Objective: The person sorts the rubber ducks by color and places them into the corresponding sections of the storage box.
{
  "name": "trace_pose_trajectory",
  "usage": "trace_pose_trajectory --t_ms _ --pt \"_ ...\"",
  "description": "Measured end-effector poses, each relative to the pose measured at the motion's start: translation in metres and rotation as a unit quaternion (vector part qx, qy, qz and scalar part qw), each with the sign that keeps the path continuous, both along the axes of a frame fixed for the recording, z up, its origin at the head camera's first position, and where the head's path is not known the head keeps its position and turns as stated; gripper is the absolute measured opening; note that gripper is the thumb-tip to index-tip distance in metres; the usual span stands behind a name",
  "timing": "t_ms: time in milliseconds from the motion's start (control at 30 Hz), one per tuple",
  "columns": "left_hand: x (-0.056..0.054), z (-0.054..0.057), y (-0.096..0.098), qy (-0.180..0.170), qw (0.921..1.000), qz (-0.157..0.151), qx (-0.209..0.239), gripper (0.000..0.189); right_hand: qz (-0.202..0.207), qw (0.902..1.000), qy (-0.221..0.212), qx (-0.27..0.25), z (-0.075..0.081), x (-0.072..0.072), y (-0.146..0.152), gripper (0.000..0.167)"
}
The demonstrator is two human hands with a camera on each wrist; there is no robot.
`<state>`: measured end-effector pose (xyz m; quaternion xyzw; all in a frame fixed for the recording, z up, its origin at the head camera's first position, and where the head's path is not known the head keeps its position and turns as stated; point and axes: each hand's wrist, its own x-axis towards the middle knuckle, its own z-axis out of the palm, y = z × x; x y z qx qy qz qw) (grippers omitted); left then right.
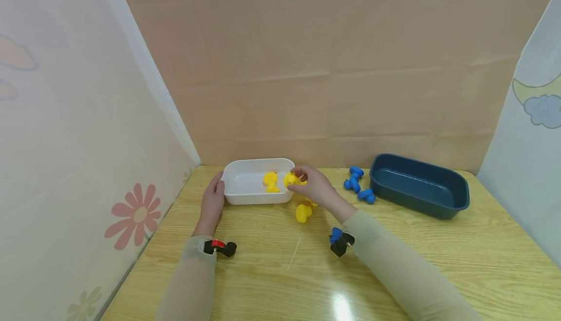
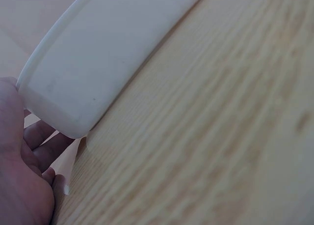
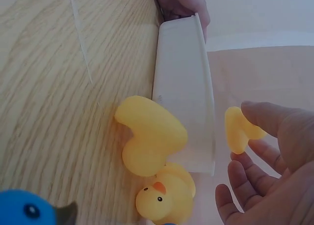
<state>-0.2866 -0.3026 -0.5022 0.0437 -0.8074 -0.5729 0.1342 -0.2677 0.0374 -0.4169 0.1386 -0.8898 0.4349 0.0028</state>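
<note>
My right hand [image 1: 316, 184] pinches a yellow rubber duck [image 3: 237, 130] between thumb and fingers, over the right end of the white tub [image 1: 258, 198]. Two yellow ducks [image 1: 271, 181] lie inside the tub. At its left end my left hand [image 1: 213, 197] holds the tub, thumb by the rim and fingers against the end wall [image 2: 59, 119]. Just outside the tub's right end, below my right hand, a yellow duck [image 3: 149, 134] lies on its side on the table, with another yellow duck [image 3: 169, 195] beside it, its face showing.
Several blue ducks [image 1: 352, 183] lie right of my right hand. Beyond them stands a dark blue tub [image 1: 416, 201]. Another blue duck [image 3: 24, 208] sits near my right wrist, partly hidden by the wrist camera in the head view. A wall covering [image 1: 271, 67] rises behind the table.
</note>
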Motion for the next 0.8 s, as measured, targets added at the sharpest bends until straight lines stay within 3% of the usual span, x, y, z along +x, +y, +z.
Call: trace_pose_trajectory --t_ms 233,800 --pt "0.002 0.001 0.001 0.002 1.0 -0.002 0.007 0.055 -0.003 0.9999 -0.005 0.01 -0.006 -0.009 -0.008 0.047" --pt "0.001 -0.001 0.001 0.0 1.0 0.004 0.007 0.055 -0.005 0.9995 -0.008 0.03 -0.011 -0.011 -0.011 0.054"
